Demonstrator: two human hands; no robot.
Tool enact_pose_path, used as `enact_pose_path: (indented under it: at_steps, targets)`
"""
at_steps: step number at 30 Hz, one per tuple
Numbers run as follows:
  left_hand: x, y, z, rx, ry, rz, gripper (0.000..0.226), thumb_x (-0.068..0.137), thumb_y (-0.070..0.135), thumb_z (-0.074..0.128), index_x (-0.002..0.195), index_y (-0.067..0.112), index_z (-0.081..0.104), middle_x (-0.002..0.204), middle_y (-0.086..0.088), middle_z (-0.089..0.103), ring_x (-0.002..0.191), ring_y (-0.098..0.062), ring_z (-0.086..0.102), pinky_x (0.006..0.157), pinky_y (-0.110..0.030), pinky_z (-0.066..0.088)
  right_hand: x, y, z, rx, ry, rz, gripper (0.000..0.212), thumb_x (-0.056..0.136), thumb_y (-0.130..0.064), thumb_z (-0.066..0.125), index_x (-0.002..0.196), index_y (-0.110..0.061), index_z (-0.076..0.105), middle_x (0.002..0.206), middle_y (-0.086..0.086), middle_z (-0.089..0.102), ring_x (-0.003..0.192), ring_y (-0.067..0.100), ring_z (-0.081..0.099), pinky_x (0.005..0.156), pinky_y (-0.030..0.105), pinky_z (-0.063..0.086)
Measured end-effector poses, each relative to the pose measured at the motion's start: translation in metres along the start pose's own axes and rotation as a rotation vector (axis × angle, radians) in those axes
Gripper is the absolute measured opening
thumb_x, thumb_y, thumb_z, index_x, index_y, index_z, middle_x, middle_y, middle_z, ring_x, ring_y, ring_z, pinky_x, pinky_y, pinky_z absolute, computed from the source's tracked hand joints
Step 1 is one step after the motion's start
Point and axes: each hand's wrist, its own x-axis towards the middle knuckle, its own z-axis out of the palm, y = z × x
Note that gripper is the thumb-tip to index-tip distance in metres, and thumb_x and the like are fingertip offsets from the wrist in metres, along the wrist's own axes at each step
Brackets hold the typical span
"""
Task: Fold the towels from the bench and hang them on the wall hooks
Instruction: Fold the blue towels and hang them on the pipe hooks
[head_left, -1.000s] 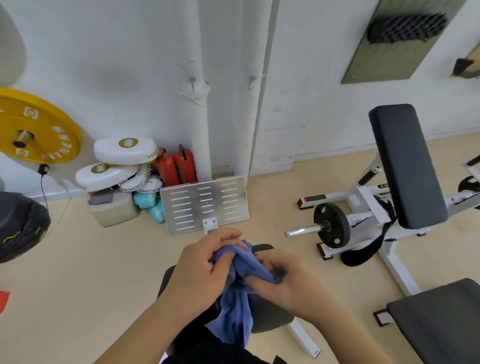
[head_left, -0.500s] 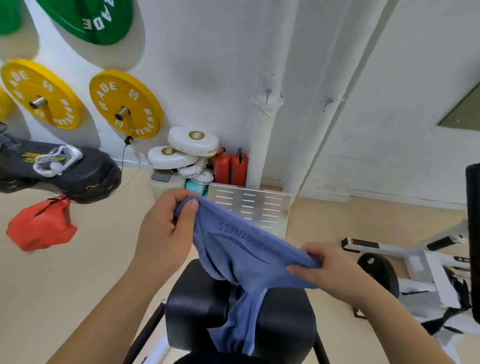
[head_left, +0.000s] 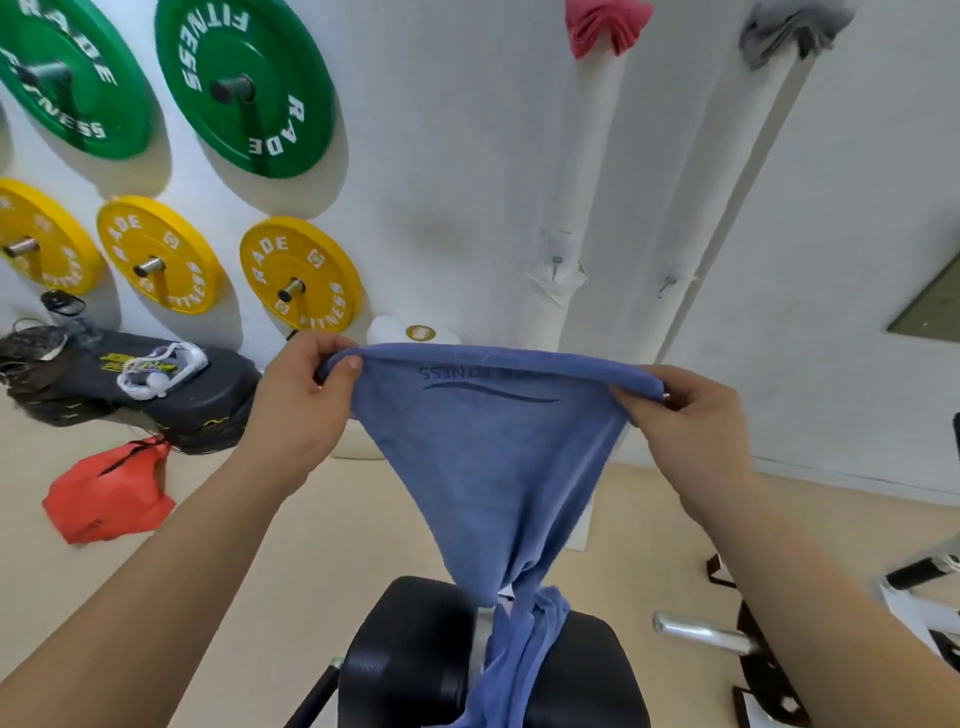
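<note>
Both hands now spread the blue terry towel (head_left: 488, 457) wider and higher.
Left hand (head_left: 298, 410) at 9 o'clock and right hand (head_left: 685, 426) at 3 pinch its top edge; its tail drapes on the black padded bench (head_left: 415, 654).

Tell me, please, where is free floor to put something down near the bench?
Bare floor lies between the red bag and the bench pad, under the left hand. Right of the blue towel, the barbell sleeve and machine frames crowd the floor.
</note>
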Motion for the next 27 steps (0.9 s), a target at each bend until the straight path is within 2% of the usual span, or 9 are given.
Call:
enact_pose_path:
  at_steps: [4,6,8,11,14,18,21,24,27]
  targets:
    - [-0.011,0.018,-0.012,-0.081,0.025,0.115,0.020,0.101,0.017,0.057,0.099,0.036,0.062,0.099,0.005,0.071,0.094,-0.021,0.070,0.083,-0.038,0.059,-0.022,-0.014,-0.010,0.014,0.069,-0.039,0.029,0.091,-0.007,0.068,0.092,-0.033,0.080,0.085,-0.019,0.078,0.076,-0.007,0.068,0.072,0.018,0.052]
    - [-0.023,0.009,-0.015,-0.043,-0.002,0.147,0.020,0.101,0.016,0.057,0.100,0.036,0.062,0.097,0.009,0.070,0.092,-0.013,0.069,0.082,-0.027,0.054,-0.041,-0.003,-0.011,-0.028,0.046,-0.001,0.030,0.092,-0.005,0.067,0.094,-0.032,0.080,0.084,-0.021,0.077,0.077,-0.010,0.068,0.069,0.017,0.048]
    - [-0.037,-0.006,-0.017,0.019,-0.033,0.164,0.019,0.100,0.014,0.059,0.101,0.033,0.063,0.097,0.017,0.068,0.089,-0.004,0.065,0.077,-0.016,0.049,-0.059,0.016,-0.013,-0.108,-0.009,0.018,0.030,0.090,-0.002,0.068,0.094,-0.030,0.080,0.086,-0.018,0.078,0.082,-0.006,0.070,0.072,0.021,0.051]
    - [-0.063,-0.039,-0.019,0.103,-0.132,0.126,0.016,0.097,0.013,0.062,0.096,0.029,0.062,0.094,0.023,0.065,0.084,0.004,0.061,0.068,-0.005,0.044,-0.081,0.048,-0.013,-0.277,-0.195,0.055,0.025,0.088,-0.004,0.074,0.095,-0.027,0.080,0.090,-0.013,0.078,0.089,0.003,0.071,0.080,0.022,0.054]
    - [-0.096,-0.081,-0.022,0.165,-0.224,0.005,0.015,0.095,0.016,0.067,0.087,0.025,0.058,0.087,0.020,0.064,0.074,0.000,0.059,0.062,-0.007,0.043,-0.111,0.078,-0.011,-0.345,-0.361,0.183,0.017,0.091,-0.012,0.072,0.091,-0.028,0.079,0.090,-0.016,0.076,0.090,0.000,0.069,0.079,0.019,0.051]
    - [-0.139,-0.116,-0.035,0.216,-0.305,-0.140,0.016,0.094,0.020,0.069,0.083,0.019,0.058,0.078,0.013,0.063,0.066,-0.006,0.055,0.057,-0.010,0.041,-0.154,0.105,-0.014,-0.366,-0.481,0.367,0.015,0.098,-0.032,0.063,0.098,-0.032,0.078,0.088,-0.006,0.076,0.089,0.014,0.069,0.087,0.034,0.053]
    - [-0.173,-0.126,-0.053,0.203,-0.350,-0.151,0.015,0.095,0.017,0.067,0.082,0.022,0.060,0.072,0.007,0.064,0.061,-0.008,0.054,0.056,-0.012,0.040,-0.185,0.113,-0.017,-0.377,-0.518,0.424,0.023,0.101,-0.040,0.055,0.094,-0.035,0.076,0.084,0.006,0.072,0.088,0.025,0.068,0.088,0.041,0.054]
    - [-0.195,-0.133,-0.067,0.220,-0.365,-0.114,0.017,0.099,0.015,0.059,0.087,0.027,0.062,0.077,0.000,0.067,0.066,-0.014,0.058,0.060,-0.016,0.043,-0.212,0.115,-0.020,-0.373,-0.518,0.455,0.031,0.102,-0.045,0.048,0.093,-0.029,0.073,0.091,0.019,0.069,0.093,0.033,0.067,0.091,0.047,0.054]
    - [-0.231,-0.139,-0.079,0.255,-0.353,-0.107,0.022,0.102,0.013,0.052,0.093,0.031,0.062,0.086,0.005,0.069,0.078,-0.012,0.063,0.072,-0.025,0.049,-0.246,0.118,-0.030,-0.399,-0.528,0.441,0.038,0.101,-0.054,0.040,0.098,-0.028,0.068,0.095,0.022,0.067,0.093,0.030,0.066,0.089,0.041,0.053]
